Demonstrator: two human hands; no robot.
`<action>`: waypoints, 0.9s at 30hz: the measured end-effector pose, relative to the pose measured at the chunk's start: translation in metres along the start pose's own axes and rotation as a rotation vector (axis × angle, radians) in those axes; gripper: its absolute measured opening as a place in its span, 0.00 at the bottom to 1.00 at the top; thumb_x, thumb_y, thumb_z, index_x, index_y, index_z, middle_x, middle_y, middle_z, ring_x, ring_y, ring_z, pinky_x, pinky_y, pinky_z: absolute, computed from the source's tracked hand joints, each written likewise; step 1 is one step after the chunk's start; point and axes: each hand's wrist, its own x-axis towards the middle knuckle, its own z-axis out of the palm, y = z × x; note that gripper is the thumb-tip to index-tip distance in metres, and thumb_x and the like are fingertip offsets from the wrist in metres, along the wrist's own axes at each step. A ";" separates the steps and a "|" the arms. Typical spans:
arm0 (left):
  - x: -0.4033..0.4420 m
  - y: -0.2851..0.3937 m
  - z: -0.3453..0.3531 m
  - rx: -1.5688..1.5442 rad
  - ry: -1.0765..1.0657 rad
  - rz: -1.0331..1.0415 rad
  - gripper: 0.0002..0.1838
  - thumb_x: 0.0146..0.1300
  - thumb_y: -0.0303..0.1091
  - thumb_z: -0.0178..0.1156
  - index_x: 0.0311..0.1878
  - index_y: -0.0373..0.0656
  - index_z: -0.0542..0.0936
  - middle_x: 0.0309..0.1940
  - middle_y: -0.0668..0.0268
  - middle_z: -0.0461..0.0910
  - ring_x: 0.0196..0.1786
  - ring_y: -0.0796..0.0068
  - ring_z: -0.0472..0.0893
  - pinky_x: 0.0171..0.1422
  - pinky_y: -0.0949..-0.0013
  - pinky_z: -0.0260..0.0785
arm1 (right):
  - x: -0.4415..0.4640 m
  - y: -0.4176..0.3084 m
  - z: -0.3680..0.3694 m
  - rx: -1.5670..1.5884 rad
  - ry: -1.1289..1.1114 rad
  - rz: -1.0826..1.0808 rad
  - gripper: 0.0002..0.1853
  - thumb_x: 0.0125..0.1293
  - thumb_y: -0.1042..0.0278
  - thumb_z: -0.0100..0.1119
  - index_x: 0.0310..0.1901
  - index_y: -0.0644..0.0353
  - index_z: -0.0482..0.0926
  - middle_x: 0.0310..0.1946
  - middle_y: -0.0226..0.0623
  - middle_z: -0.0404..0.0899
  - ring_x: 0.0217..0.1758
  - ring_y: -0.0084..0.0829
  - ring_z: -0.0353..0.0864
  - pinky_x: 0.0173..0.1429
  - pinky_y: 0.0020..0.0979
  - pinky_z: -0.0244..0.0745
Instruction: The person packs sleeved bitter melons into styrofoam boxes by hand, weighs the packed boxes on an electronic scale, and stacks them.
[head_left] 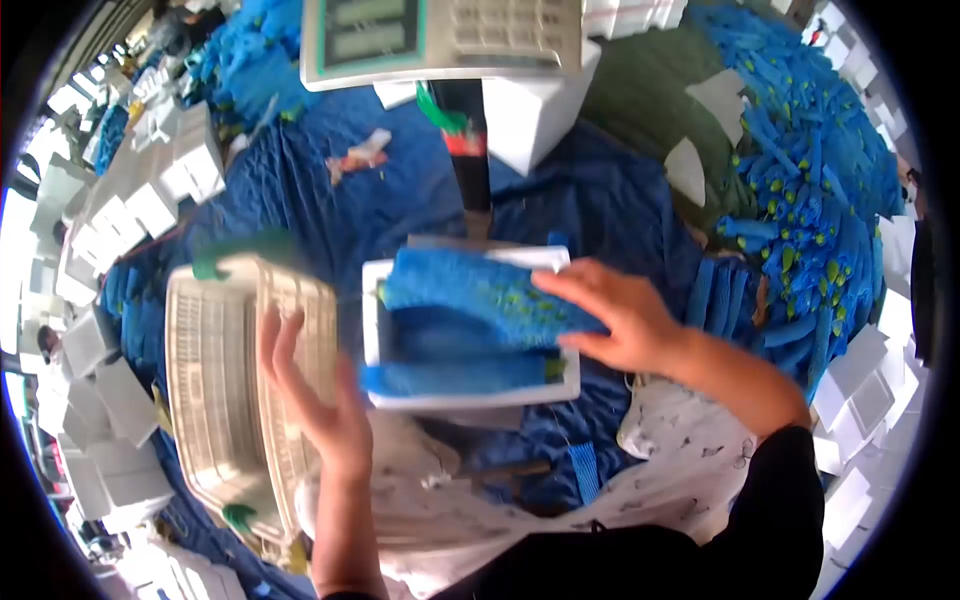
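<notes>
While the right hand (622, 315) is grasping the right end of a blue netted bundle (455, 290) over the white box (371, 325), the left hand (335, 415) is holding nothing, its fingers spread; whether it is touching the crate (215, 380), I cannot tell. Another blue bundle (450, 379) is lying along the near side. The present step seems to be positioning the held bundle; the next move is probably calling for care at the box's rim.

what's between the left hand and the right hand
In the head view, a white foam box lies between left hand and right hand, with blue mesh bundles in or over it.
</notes>
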 end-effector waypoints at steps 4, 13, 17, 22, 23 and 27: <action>-0.008 -0.025 -0.015 0.025 0.091 0.026 0.22 0.61 0.28 0.52 0.59 0.34 0.67 0.66 0.47 0.59 0.69 0.49 0.58 0.72 0.52 0.48 | 0.018 -0.027 0.032 0.085 -0.070 0.069 0.39 0.53 0.65 0.68 0.68 0.46 0.63 0.44 0.37 0.76 0.36 0.39 0.79 0.37 0.34 0.75; -0.006 -0.070 0.007 -0.046 -0.086 -0.051 0.21 0.56 0.22 0.54 0.55 0.36 0.70 0.65 0.46 0.60 0.67 0.46 0.61 0.70 0.48 0.52 | 0.032 -0.008 0.082 0.043 -0.119 0.179 0.40 0.57 0.62 0.67 0.69 0.63 0.57 0.57 0.49 0.67 0.57 0.45 0.69 0.57 0.39 0.67; -0.001 -0.076 0.013 -0.010 -0.084 -0.058 0.22 0.56 0.23 0.54 0.56 0.36 0.69 0.65 0.46 0.60 0.67 0.45 0.61 0.70 0.48 0.52 | 0.061 -0.022 0.064 0.112 0.102 0.250 0.42 0.56 0.60 0.68 0.69 0.60 0.56 0.61 0.49 0.62 0.62 0.49 0.65 0.63 0.40 0.65; 0.002 -0.075 0.015 0.005 -0.078 -0.069 0.23 0.55 0.23 0.53 0.57 0.36 0.69 0.65 0.46 0.60 0.67 0.44 0.60 0.70 0.46 0.50 | 0.058 -0.035 0.076 0.156 -0.017 0.161 0.35 0.56 0.63 0.68 0.65 0.55 0.65 0.61 0.48 0.63 0.60 0.49 0.67 0.64 0.42 0.64; 0.002 -0.074 0.015 0.007 -0.074 -0.064 0.23 0.55 0.23 0.52 0.57 0.36 0.69 0.65 0.46 0.60 0.67 0.44 0.60 0.70 0.46 0.50 | 0.057 -0.035 0.080 0.155 -0.015 0.168 0.35 0.56 0.63 0.68 0.65 0.55 0.65 0.61 0.48 0.63 0.60 0.49 0.67 0.64 0.42 0.64; 0.001 -0.071 0.014 0.021 -0.079 -0.058 0.23 0.54 0.22 0.53 0.56 0.36 0.69 0.64 0.46 0.60 0.67 0.44 0.60 0.70 0.44 0.49 | 0.050 -0.023 0.089 0.125 -0.036 0.166 0.35 0.56 0.63 0.68 0.65 0.55 0.64 0.58 0.50 0.63 0.59 0.50 0.67 0.62 0.43 0.66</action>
